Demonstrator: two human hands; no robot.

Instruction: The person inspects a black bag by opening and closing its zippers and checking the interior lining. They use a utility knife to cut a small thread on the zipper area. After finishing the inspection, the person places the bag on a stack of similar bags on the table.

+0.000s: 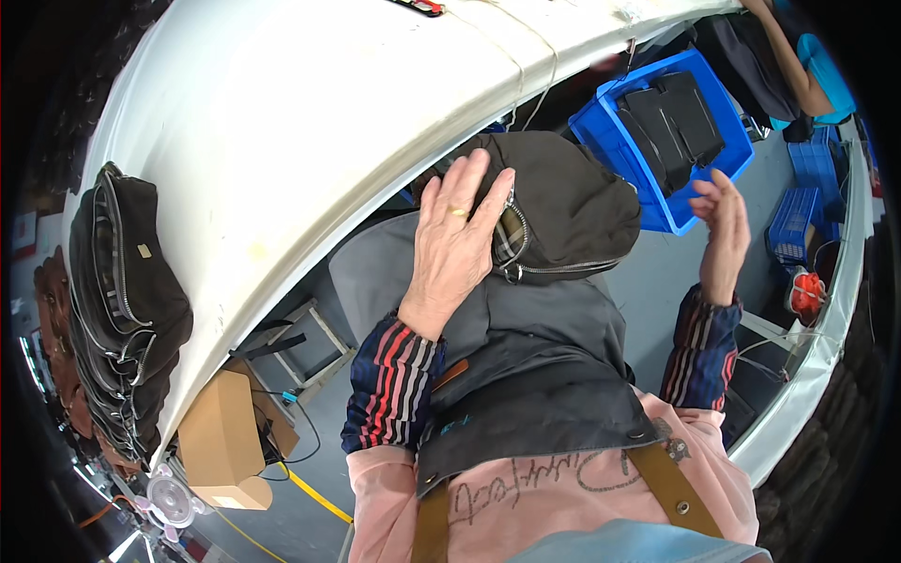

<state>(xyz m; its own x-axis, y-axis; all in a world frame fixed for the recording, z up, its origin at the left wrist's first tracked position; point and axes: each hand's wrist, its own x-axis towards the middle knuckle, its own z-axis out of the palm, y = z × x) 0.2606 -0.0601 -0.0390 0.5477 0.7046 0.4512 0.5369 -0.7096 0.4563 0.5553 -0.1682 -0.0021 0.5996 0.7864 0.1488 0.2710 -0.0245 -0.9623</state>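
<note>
A dark brown fabric bag (574,197) rests on my lap against the table edge. Its metal zipper is partly undone, and a plaid lining (512,231) shows in the gap. My left hand (457,236) lies over the bag's left side, back up, fingers spread; its thumb is hidden, and a ring is on one finger. Off to the right, my right hand (725,232) is raised in the air, apart from the bag, with nothing seen in its loosely bent fingers. It is near the rim of a blue plastic crate (665,211).
Dark bags with zippers (151,253) are piled on the left of the white table (281,134). Dark pieces (672,130) fill the crate. Another person's arm (788,63) is at upper right. A cardboard box (218,429) and small fan (170,498) stand lower left.
</note>
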